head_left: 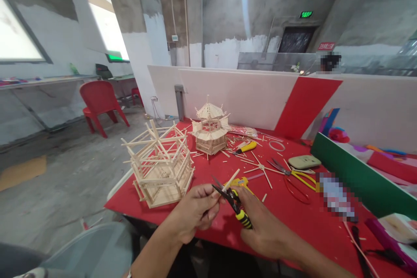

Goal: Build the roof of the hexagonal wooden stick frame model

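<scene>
My left hand [202, 205], near the table's front edge, pinches a thin wooden stick [233, 178] that points up to the right. Wrapped round the yellow-and-black handles of a pair of shears [243, 215] is my right hand [260, 221]. The dark blades lie across the stick close to my left fingertips; whether they touch it I cannot tell. Just behind my hands is a yellow glue gun [241, 182], partly hidden. To the left stands an open stick-built frame [163, 173], and farther back a small pagoda model [210, 132] of the same pale sticks.
On the red table [208, 243] lie a yellow utility knife [246, 147], a star of joined sticks [261, 167], scissors [293, 173], a roll of tape [276, 145] and scattered stick pieces. A green board [352, 173] borders the right. A red chair [100, 102] stands left; a person's head shows behind the partition.
</scene>
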Action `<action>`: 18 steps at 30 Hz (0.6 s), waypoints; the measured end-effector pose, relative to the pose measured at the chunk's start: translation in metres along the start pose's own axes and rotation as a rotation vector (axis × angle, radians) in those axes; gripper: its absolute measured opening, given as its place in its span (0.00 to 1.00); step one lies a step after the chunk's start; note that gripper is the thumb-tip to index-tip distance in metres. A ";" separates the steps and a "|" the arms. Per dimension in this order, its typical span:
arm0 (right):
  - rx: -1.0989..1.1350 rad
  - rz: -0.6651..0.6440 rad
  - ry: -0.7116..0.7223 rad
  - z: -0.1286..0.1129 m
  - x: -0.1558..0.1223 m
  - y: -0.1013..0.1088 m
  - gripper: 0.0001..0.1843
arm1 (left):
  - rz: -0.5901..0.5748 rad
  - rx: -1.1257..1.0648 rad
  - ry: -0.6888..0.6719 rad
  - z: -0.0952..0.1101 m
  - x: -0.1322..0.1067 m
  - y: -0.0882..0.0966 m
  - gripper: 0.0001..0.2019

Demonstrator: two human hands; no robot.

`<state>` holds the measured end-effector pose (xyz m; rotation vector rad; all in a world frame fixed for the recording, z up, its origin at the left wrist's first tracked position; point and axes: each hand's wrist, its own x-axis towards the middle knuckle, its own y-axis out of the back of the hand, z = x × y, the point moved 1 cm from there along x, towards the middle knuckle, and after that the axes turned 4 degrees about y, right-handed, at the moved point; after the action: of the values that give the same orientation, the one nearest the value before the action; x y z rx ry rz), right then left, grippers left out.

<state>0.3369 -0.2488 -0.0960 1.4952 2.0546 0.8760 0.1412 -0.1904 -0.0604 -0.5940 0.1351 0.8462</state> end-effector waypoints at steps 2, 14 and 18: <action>0.002 -0.005 -0.001 0.000 0.000 0.000 0.49 | -0.042 -0.056 0.046 0.000 -0.001 0.000 0.22; 0.116 -0.074 -0.069 -0.002 -0.004 -0.001 0.50 | 0.034 0.027 -0.080 -0.004 0.000 0.002 0.23; 0.182 -0.069 -0.049 -0.010 -0.006 0.003 0.47 | 0.188 0.185 -0.193 -0.001 -0.001 0.006 0.22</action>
<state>0.3338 -0.2565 -0.0866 1.5118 2.1846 0.6334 0.1361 -0.1881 -0.0636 -0.3265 0.0928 1.0554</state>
